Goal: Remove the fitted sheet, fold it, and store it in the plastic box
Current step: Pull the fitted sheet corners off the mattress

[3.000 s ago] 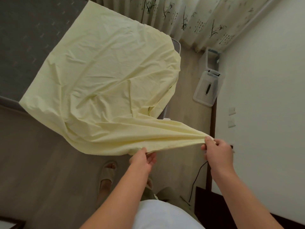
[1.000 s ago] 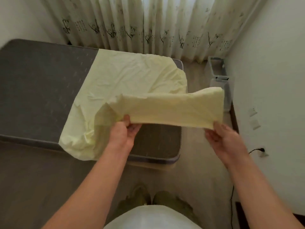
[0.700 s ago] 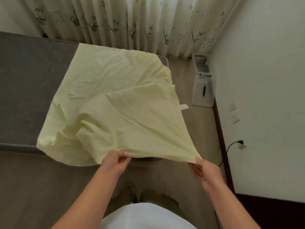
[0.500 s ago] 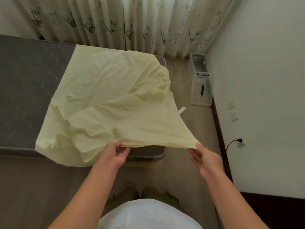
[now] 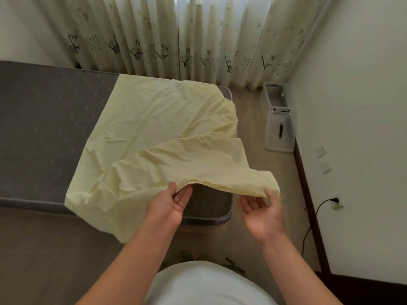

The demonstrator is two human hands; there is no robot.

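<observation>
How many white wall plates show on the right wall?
3. One white wall plate, a second white plate just below it, and a white socket nearer the person, black cable plugged in. Others may be out of frame.

- The sheet [image 5: 158, 133] edge, taut half a second ago, now sags slack.
- The left hand [image 5: 169, 203] has shifted nearer the right hand [image 5: 262, 210], whose palm has turned up.

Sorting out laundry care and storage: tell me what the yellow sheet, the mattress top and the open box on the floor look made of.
By look: sheet, thin woven cloth, likely cotton or a blend, matte; it creases finely and drapes limply. Then mattress top, grey textile cover, matte, with pale flecks. Last, open box, probably plastic, smooth translucent whitish walls.
</observation>
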